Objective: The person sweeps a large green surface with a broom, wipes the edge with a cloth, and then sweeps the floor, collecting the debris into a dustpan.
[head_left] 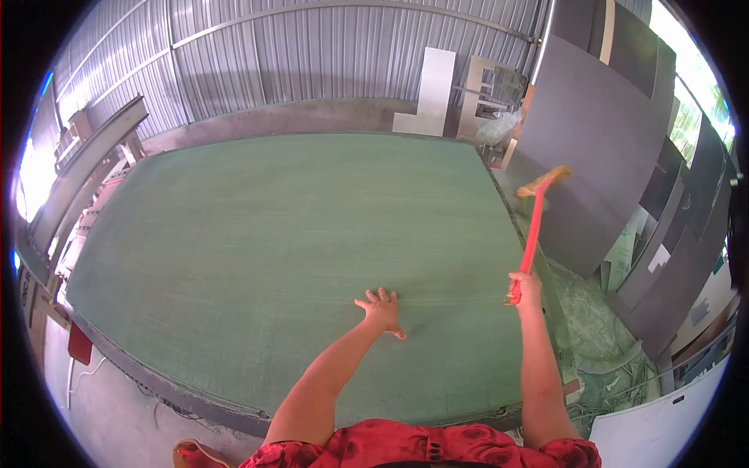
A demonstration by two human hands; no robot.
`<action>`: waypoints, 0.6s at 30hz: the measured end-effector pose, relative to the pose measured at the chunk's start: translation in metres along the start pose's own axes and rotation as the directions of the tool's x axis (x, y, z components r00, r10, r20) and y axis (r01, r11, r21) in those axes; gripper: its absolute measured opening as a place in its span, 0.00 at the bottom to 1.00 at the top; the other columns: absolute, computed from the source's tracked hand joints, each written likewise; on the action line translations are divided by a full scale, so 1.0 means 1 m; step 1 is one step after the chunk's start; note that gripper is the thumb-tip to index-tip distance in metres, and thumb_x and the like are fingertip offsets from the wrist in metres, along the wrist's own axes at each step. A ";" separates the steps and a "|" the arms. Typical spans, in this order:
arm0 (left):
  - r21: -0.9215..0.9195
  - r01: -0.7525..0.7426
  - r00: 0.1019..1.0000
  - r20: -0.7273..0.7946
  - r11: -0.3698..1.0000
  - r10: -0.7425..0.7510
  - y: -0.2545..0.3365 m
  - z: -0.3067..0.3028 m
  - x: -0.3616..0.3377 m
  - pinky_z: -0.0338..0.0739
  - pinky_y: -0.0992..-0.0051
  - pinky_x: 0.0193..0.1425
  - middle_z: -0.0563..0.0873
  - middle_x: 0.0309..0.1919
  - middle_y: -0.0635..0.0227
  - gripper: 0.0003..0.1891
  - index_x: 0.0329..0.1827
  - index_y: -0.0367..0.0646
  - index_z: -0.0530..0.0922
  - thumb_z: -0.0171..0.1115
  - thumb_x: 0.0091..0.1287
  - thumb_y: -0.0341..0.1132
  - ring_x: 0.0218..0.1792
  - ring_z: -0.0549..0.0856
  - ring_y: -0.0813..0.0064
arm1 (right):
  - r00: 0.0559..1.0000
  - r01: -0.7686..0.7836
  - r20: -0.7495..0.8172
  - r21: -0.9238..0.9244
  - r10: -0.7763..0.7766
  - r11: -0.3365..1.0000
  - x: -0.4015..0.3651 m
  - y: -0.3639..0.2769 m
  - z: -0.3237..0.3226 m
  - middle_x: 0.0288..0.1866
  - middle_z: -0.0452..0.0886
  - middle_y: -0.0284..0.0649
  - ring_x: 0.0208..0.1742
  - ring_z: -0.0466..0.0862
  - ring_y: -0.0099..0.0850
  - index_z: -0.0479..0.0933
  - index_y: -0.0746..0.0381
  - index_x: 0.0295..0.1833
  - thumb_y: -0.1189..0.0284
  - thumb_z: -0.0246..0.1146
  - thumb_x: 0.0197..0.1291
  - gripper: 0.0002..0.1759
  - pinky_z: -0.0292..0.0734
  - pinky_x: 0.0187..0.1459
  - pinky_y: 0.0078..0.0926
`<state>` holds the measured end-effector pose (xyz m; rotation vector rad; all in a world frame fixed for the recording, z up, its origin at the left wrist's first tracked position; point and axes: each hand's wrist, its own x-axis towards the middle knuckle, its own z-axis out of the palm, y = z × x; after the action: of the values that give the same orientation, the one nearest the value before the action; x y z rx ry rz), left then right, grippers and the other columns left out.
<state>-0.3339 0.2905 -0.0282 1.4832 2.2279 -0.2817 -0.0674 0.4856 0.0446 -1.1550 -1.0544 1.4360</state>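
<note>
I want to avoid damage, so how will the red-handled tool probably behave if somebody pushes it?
The red-handled tool is probably stiff along its handle, which extends nearly straight from the right hand. It looks fairly light, since one hand holds it up. Its wide, crosswise head may make it twist.

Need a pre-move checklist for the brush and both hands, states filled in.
1. Right hand closed on brush handle: ok.
2. Brush head over green surface: not ok, appears past its right edge.
3. Bristle condition: cannot tell, head blurred.
4. Left hand apart from brush: ok, fingers spread, nothing held.
5. Left palm bearing on green surface: cannot tell, contact hidden.
6. Fine dust on green surface: cannot tell, only faint streaks show.
</note>
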 end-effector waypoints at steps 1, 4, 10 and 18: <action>0.014 0.005 1.000 0.012 1.000 -0.005 0.001 -0.001 0.000 0.56 0.33 0.60 0.45 0.72 0.56 0.66 0.73 0.50 0.44 0.72 0.32 0.66 0.69 0.48 0.40 | 1.000 -0.002 0.006 0.001 0.002 1.000 0.001 0.001 0.002 0.14 0.69 0.35 0.12 0.71 0.27 0.67 0.62 0.30 0.81 0.62 0.43 0.11 0.64 0.12 0.26; -0.041 -0.008 1.000 -0.025 0.999 0.007 0.003 0.003 -0.001 0.61 0.33 0.57 0.47 0.71 0.55 0.64 0.72 0.48 0.46 0.75 0.32 0.62 0.68 0.49 0.38 | 0.999 0.041 0.034 0.052 -0.043 0.998 -0.011 -0.004 0.015 0.14 0.69 0.35 0.12 0.71 0.27 0.67 0.62 0.32 0.81 0.61 0.43 0.11 0.63 0.11 0.24; 0.010 -0.012 0.998 -0.058 1.000 0.013 0.001 0.005 -0.002 0.65 0.35 0.55 0.48 0.71 0.53 0.67 0.72 0.48 0.45 0.74 0.30 0.65 0.68 0.49 0.38 | 0.961 -0.053 0.276 0.096 0.024 0.994 -0.071 -0.024 0.094 0.19 0.69 0.36 0.12 0.70 0.25 0.65 0.63 0.37 0.84 0.62 0.42 0.16 0.63 0.11 0.23; -0.018 -0.054 0.982 -0.183 0.998 0.050 -0.005 0.012 -0.003 0.67 0.34 0.51 0.53 0.69 0.50 0.66 0.71 0.45 0.51 0.75 0.27 0.63 0.66 0.54 0.35 | 0.727 -0.177 0.679 0.046 0.099 0.983 -0.087 -0.018 0.237 0.23 0.69 0.35 0.14 0.72 0.23 0.65 0.66 0.46 0.83 0.63 0.42 0.22 0.63 0.11 0.21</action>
<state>-0.3346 0.2811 -0.0380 1.6103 2.3200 -0.1065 -0.2909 0.3903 0.1147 -0.6255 -1.3738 2.0922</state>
